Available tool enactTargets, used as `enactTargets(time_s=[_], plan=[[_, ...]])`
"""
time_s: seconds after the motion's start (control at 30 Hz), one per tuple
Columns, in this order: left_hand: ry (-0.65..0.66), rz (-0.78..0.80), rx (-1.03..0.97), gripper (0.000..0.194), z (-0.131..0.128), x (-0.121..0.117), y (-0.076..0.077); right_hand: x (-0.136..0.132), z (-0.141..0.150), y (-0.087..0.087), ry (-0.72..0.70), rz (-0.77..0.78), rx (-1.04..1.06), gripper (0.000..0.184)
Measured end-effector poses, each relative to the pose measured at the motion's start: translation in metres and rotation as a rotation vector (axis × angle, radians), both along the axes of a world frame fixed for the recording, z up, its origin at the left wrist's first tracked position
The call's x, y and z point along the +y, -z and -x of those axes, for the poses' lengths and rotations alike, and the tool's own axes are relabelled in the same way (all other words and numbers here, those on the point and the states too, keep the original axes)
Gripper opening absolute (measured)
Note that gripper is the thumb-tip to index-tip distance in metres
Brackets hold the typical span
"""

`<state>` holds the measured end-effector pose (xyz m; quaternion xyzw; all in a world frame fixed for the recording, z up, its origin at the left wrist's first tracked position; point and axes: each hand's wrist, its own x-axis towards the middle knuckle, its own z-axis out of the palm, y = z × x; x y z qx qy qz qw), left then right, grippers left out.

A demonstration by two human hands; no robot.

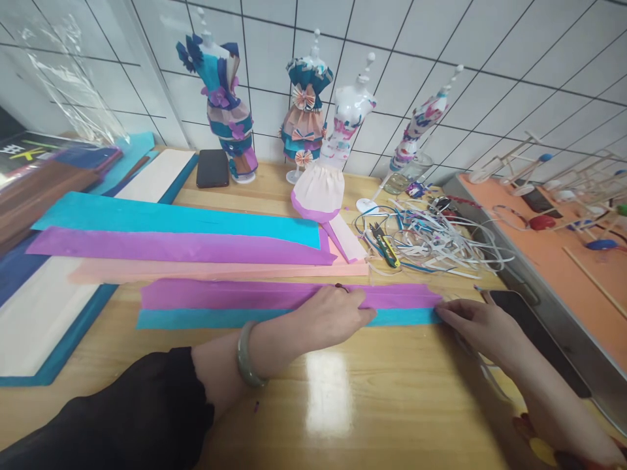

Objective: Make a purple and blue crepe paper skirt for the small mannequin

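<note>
Across the wooden table in front of me lies a purple crepe paper strip (pixel 196 295), with a blue strip (pixel 196 318) showing along its near edge. My left hand (pixel 326 316), a pale bangle on its wrist, rests over the middle of both strips, its fingers curled down onto the paper. At the right end, my right hand (pixel 477 326) pinches the corner of the strips between thumb and fingers. Beyond them lie a wider blue sheet (pixel 186 219), another purple strip (pixel 171 247) and a peach strip (pixel 220 270), overlapping.
Behind stand several small mannequins, among them one in a white skirt (pixel 321 189). A yellow-and-black pair of thread snips (pixel 385 245) lies by a heap of thin paper scraps (pixel 441 235). A dark phone (pixel 533 333) is beside my right hand; a black case (pixel 212 168) sits farther back.
</note>
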<state>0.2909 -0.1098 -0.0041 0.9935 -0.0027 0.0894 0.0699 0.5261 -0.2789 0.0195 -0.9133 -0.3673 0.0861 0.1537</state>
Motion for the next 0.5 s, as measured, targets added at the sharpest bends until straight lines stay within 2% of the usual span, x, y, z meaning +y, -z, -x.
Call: enactTargets(time_s=[0.1,0.17,0.37,0.43,0.5], plan=[[-0.005,-0.034,-0.001,0.020,0.000,0.000,0.001,0.000,-0.001,-0.002,-0.014,0.178,0.085,0.032],[-0.007,-0.045,-0.009,0.018,0.000,0.000,0.002,0.000,-0.003,-0.001,-0.036,0.197,0.084,0.033],[-0.035,-0.045,-0.042,0.016,-0.002,-0.002,0.004,-0.004,-0.002,0.001,-0.040,0.080,0.013,0.030],[-0.038,-0.040,-0.046,0.016,-0.002,-0.003,0.004,-0.007,0.009,-0.002,0.002,0.060,-0.076,0.033],[-0.039,-0.029,-0.044,0.017,-0.002,-0.003,0.004,-0.010,0.027,-0.004,-0.014,0.009,-0.162,0.035]])
